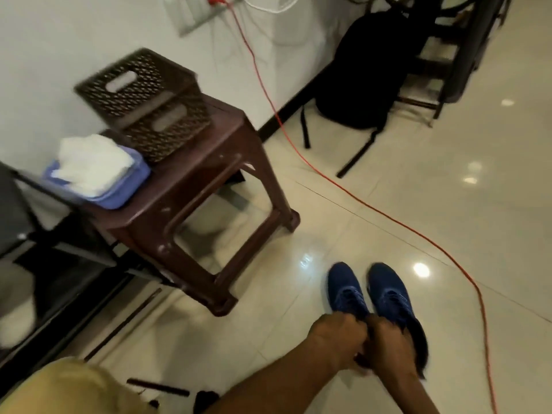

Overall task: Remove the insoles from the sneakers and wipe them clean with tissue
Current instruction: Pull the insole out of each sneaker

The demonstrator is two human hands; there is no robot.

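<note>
Two blue sneakers stand side by side on the tiled floor, toes pointing away from me: the left sneaker [345, 289] and the right sneaker [389, 292]. My left hand [340, 339] curls over the heel opening of the left sneaker. My right hand [388, 345] curls into the heel opening of the right sneaker. Both hands cover the openings, so the insoles are hidden. A blue tissue box [125, 186] with white tissue [92, 164] sticking out sits on the near corner of a brown plastic stool [191, 180].
Two stacked brown perforated baskets [143, 100] sit on the stool's far side. An orange cable [373, 209] runs across the floor to the right of the sneakers. A black backpack [364, 73] leans at the back. A dark glass-topped stand [35, 258] is at the left.
</note>
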